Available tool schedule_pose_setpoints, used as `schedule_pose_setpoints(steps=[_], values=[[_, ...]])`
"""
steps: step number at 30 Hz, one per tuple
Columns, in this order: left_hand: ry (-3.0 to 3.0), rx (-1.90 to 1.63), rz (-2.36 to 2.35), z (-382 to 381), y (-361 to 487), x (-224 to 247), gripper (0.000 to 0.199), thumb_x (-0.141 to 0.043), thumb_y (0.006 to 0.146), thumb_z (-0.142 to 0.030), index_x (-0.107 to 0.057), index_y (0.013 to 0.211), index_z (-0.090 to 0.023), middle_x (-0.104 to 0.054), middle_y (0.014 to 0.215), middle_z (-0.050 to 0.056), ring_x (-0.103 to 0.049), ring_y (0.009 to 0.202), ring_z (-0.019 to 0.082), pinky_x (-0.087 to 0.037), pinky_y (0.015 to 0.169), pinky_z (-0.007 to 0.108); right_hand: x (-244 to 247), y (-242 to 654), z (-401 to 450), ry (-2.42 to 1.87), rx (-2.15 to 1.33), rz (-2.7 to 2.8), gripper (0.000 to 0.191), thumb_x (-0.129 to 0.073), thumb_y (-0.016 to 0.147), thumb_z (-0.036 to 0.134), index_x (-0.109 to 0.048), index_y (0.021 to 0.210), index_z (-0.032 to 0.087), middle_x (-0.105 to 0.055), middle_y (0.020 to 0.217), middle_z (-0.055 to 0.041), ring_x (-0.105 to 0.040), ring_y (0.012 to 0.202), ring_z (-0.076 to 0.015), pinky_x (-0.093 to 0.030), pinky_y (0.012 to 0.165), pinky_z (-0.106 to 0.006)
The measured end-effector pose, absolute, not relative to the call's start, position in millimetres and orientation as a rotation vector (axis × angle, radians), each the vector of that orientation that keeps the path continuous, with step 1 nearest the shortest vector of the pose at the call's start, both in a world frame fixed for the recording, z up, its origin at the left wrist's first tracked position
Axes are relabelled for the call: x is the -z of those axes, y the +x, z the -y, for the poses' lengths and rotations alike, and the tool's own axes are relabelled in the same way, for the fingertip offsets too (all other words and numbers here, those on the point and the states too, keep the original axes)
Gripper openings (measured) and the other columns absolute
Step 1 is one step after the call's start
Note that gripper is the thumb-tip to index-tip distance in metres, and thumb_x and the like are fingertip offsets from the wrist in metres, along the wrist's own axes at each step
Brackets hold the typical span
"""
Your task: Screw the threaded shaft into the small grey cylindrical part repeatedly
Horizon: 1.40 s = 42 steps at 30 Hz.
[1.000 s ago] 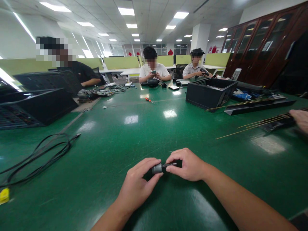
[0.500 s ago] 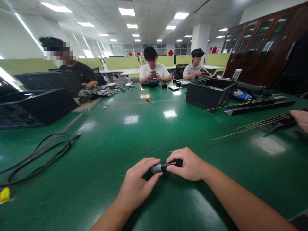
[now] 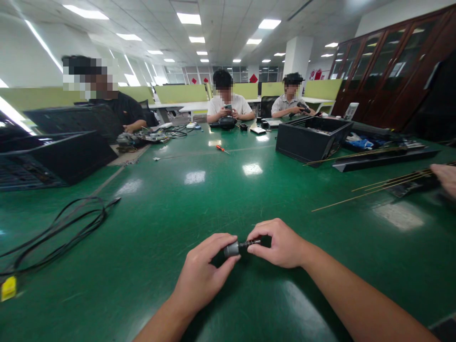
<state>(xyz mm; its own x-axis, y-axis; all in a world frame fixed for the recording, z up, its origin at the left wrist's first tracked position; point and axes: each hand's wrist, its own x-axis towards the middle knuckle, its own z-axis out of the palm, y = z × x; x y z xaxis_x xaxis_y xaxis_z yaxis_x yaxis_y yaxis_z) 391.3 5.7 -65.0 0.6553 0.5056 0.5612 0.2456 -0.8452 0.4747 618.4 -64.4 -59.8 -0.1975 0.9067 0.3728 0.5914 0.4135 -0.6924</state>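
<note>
Low in the middle of the view, my left hand (image 3: 208, 268) is closed on a small grey cylinder (image 3: 231, 249), thumb below and fingers above. From its right end sticks out a dark shaft (image 3: 243, 244) with ridges along it, like a small motor with a screw shaft. The thumb and forefinger of my right hand (image 3: 278, 244) pinch that shaft near its far end, and its tip shows beyond them. Both hands hold the piece just over the green tabletop (image 3: 171, 204). The other fingers of my right hand are mostly hidden.
A black computer case (image 3: 308, 140) stands at right, another case (image 3: 57, 159) at left. Coiled black cables (image 3: 71, 228) lie at left. A screwdriver (image 3: 221, 148) lies mid-table. Thin brass-coloured rods (image 3: 377, 187) reach in beside another person's hand (image 3: 445, 176). Several people sit around the table.
My hands and the grey piece keep nearly the same place and grip. At right, the tip of the longest thin rod has shifted slightly left and nearer.
</note>
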Motion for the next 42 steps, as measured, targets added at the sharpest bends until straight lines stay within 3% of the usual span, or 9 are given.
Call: schedule_pose_setpoints(steps=[42], values=[[2.518,-1.034,-0.614,-6.5,390.7,58.3,0.027,-0.070,0.085,-0.021,-0.070,0.112,-0.022,-0.075,0.103,0.006,-0.072,0.093,0.020,-0.060,0.086,0.031,56.4,622.5,66.1,-1.285,-0.495,1.878,0.006,-0.070,0.084,0.020,-0.074,0.088,0.019,-0.072,0.079,-0.0020,-0.066,0.073,-0.0153,-0.049,0.073,-0.026]])
